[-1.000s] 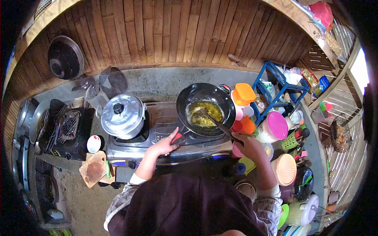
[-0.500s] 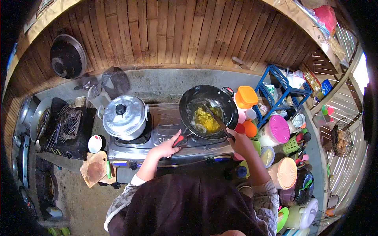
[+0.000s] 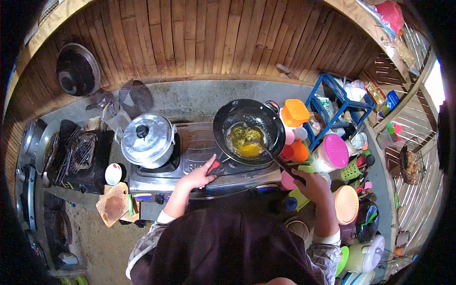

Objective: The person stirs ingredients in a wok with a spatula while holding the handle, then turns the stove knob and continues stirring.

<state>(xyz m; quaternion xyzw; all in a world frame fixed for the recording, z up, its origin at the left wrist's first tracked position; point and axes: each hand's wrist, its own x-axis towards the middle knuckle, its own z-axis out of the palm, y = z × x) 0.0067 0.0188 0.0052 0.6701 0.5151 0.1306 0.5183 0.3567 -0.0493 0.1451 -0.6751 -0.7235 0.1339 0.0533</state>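
The left hand (image 3: 199,178) stretches forward, holding the handle (image 3: 215,166) of the black pan (image 3: 244,110). The right hand (image 3: 313,185) reaches forward, gripping a dark spatula (image 3: 284,165). The pan, ahead between both hands, has yellow food (image 3: 248,138) inside. A lidded silver pot (image 3: 148,138) sits left of them.

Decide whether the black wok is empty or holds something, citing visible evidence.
Not empty: yellow liquid and clumped food lie in the bottom of the wok, with the dark utensil reaching into it.
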